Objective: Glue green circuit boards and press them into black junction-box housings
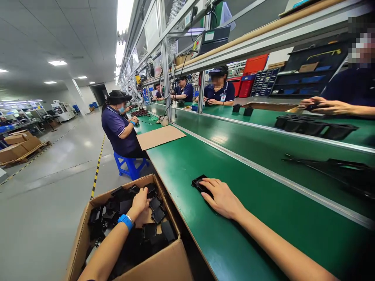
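My left hand (140,203), with a blue wristband (125,222), reaches into an open cardboard box (164,259) of loose black plastic parts (158,214). Its fingers are curled together, and what they hold, if anything, is hidden. On the green work surface (187,160), my right hand (219,195) grips a small black plastic housing (198,181). Fingers lie over its top and the thumb is at the near side. The housing rests flat, partly covered by the hand.
A flat cardboard sheet (161,136) lies farther along the bench. A metal rail (263,171) runs lengthwise. Across it are black cup-like parts (304,125) beside a co-worker's hands (325,105). Another co-worker (117,125) sits on a blue stool (127,166) ahead.
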The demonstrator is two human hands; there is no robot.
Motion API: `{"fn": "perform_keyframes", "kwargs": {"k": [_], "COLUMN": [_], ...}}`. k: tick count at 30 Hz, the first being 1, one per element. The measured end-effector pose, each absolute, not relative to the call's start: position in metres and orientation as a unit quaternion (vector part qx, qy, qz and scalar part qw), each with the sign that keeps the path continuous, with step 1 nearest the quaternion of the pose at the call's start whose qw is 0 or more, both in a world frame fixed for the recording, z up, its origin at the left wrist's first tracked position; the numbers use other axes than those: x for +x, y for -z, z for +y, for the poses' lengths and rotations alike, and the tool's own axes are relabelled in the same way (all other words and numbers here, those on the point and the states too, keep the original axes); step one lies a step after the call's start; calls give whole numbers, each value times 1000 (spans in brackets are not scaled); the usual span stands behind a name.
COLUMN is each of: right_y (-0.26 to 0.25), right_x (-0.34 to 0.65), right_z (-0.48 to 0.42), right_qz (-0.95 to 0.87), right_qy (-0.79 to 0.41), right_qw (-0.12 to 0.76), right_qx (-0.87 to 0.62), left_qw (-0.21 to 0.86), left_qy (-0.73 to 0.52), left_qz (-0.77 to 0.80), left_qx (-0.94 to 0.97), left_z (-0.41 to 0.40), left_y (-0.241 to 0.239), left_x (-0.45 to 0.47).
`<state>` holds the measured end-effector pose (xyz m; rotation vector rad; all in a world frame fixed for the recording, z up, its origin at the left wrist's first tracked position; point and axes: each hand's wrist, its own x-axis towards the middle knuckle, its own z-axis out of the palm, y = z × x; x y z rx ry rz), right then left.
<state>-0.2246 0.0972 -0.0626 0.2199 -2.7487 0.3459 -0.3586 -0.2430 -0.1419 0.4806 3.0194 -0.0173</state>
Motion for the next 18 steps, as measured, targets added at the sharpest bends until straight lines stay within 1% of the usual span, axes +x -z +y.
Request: {"fn": "perform_keyframes", "kwargs": {"k": [5, 9, 18], "right_y": [60, 55, 51], "right_x": [-223, -221, -218], "right_z": [95, 93, 90], "right_qz": [-974, -974, -975], "right_qy": [-130, -133, -141], "right_qw": [173, 170, 164], "right_qx": [74, 68, 58], "left_qw": [28, 20, 52], "left_qy": [-2, 18, 83], "left_qz": [986, 983, 975], "left_qx": [161, 184, 198], "left_z": [-233, -222, -211], "left_y": [141, 138, 143], "left_x": [-349, -348, -349]}}
